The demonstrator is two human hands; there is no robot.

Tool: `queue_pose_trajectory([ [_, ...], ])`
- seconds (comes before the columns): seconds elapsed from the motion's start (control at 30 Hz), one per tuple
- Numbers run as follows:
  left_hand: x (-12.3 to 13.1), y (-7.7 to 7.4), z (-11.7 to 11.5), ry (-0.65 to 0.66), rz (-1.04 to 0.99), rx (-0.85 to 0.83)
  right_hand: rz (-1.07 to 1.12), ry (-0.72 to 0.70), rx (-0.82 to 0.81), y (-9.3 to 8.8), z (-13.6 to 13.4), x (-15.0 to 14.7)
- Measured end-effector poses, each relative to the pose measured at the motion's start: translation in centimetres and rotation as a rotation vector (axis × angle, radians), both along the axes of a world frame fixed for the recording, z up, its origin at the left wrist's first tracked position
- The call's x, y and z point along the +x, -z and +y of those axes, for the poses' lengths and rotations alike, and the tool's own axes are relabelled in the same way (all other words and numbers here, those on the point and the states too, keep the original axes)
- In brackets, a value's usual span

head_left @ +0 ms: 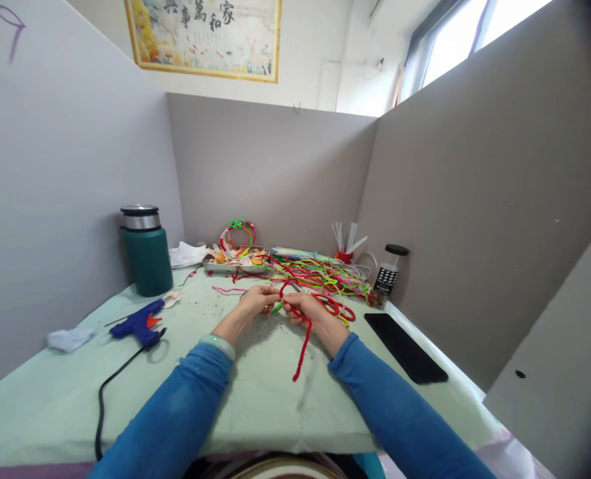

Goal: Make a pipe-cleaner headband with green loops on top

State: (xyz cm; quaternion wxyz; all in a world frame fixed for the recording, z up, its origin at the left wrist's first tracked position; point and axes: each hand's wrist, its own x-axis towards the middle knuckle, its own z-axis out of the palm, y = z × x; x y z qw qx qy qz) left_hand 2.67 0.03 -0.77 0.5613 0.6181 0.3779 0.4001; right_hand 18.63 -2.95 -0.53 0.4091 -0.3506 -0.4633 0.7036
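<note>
Between my hands is a red fuzzy cord [303,352], like a pipe cleaner or yarn. One end hangs down toward me and a small loop rises above the fingertips. My left hand [256,303] pinches it from the left, fingers closed. My right hand [309,311] grips it from the right, thumb and fingers pressed together. The fingertips nearly meet, so the part of the cord between them is mostly hidden. Some green cord shows just under the fingers. Red-handled scissors [343,309] lie right behind my right hand, partly covered by it.
Behind my hands lies a heap of colourful cords [325,273], beside a metal tray [235,267] of small pieces and a colourful ring [238,238]. At left are a green bottle [148,259] and a blue glue gun [138,326] with its cable. A jar [389,276] and black phone [405,347] sit right.
</note>
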Motion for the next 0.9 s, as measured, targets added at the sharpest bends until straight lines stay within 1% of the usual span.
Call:
queue_pose_trajectory([
  [0.13, 0.03, -0.41, -0.46, 0.044, -0.015, -0.016, -0.034, 0.051, 0.013, 0.07, 0.05, -0.04],
  [0.27, 0.00, -0.49, -0.47, 0.060, -0.004, -0.015, -0.043, 0.062, 0.036, 0.28, 0.20, -0.04],
  [0.47, -0.04, -0.32, -0.23, 0.034, -0.022, -0.022, -0.117, 0.151, 0.159, 0.30, 0.03, -0.48],
  [0.53, -0.03, -0.34, -0.27, 0.043, -0.022, -0.017, -0.107, 0.129, 0.153, 0.36, 0.09, -0.41],
  [0.67, 0.14, -0.37, -0.31, 0.055, -0.007, 0.023, -0.027, 0.034, 0.094, 0.54, 0.40, -0.01],
  [0.9, 0.89, -0.36, -0.35, -0.068, 0.087, 0.175, 0.083, -0.041, -0.030, 0.50, 0.55, 0.22],
])
